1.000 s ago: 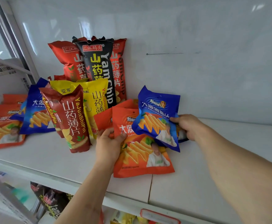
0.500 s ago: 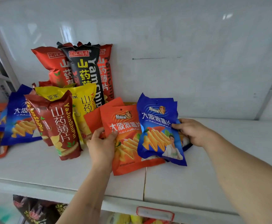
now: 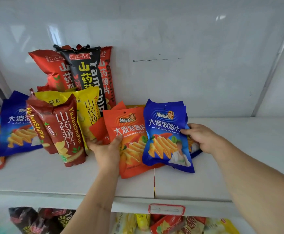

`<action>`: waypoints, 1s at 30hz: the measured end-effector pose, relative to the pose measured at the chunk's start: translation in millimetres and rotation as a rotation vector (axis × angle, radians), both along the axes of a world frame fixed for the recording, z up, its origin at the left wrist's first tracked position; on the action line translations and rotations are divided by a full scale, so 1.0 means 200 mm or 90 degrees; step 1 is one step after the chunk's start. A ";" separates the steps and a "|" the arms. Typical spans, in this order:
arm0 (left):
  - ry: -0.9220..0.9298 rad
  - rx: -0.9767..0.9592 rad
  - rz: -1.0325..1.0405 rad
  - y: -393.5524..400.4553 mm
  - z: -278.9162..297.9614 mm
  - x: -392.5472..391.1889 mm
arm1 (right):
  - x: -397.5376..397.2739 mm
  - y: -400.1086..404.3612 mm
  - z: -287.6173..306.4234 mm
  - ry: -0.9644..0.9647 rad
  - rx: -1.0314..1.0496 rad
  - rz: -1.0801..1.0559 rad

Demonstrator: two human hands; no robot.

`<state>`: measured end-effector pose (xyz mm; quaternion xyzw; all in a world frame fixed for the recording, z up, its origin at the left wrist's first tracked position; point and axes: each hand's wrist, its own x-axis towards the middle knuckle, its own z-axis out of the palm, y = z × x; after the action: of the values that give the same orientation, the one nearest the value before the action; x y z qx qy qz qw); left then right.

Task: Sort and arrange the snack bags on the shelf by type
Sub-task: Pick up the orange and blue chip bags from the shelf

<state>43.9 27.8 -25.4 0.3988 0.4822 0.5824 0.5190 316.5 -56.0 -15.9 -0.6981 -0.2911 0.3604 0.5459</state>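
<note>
Snack bags (image 3: pixel 80 105) crowd white shelf (image 3: pixel 222 166).

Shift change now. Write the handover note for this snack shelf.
Left hand: grips the orange wave-chip bag at its left edge.
Right hand: grips the blue wave-chip bag, which overlaps the orange one.
Done: tall yam-chip bags stand together at the back left.
Left: another blue wave-chip bag lies far left, apart from the held one; group orange and blue separately.
</note>
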 end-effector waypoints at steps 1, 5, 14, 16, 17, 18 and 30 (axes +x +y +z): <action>-0.010 -0.001 -0.001 0.00 0.00 0.00 | -0.01 -0.01 0.00 0.000 0.001 -0.003; -0.050 -0.020 0.000 -0.02 0.02 0.02 | -0.03 -0.06 0.00 -0.005 0.001 -0.028; -0.006 -0.076 -0.218 -0.03 0.11 0.06 | -0.01 -0.16 0.02 -0.004 -0.007 -0.041; 0.011 -0.050 -0.237 -0.03 0.14 0.10 | 0.02 -0.20 0.04 0.010 -0.006 -0.044; 0.025 -0.040 -0.253 -0.03 0.16 0.13 | 0.05 -0.22 0.06 0.015 -0.001 -0.048; 0.036 -0.031 -0.260 -0.04 0.18 0.16 | 0.08 -0.24 0.08 0.019 0.006 -0.051; 0.074 0.020 -0.331 -0.39 0.23 0.82 | 0.72 -0.72 0.20 0.031 0.047 -0.131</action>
<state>208.7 -49.3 20.5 0.5498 0.3835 0.4130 0.6165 460.2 -200.7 24.6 -0.6947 -0.2176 0.3087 0.6122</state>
